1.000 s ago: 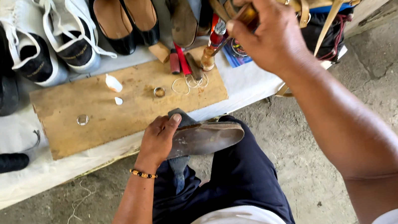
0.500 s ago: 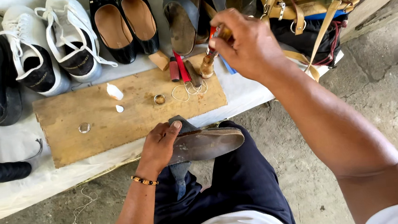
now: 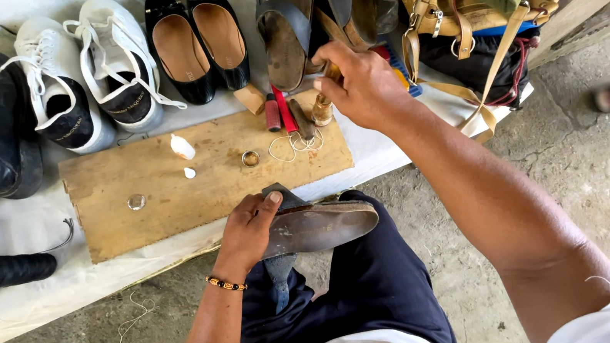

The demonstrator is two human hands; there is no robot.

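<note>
left hand (image 3: 248,229): fingers curled, gripping | right hand (image 3: 360,83): arm outstretched, fingers closed

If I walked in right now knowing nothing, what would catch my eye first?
Probably the shoe lying sole-up across the person's lap, pinned by the left hand. Next, the right hand stretched forward to a small wooden-handled tool at the far edge of the wooden board. Behind the board runs a row of footwear: white sneakers at the left and black flats beside them.
</note>
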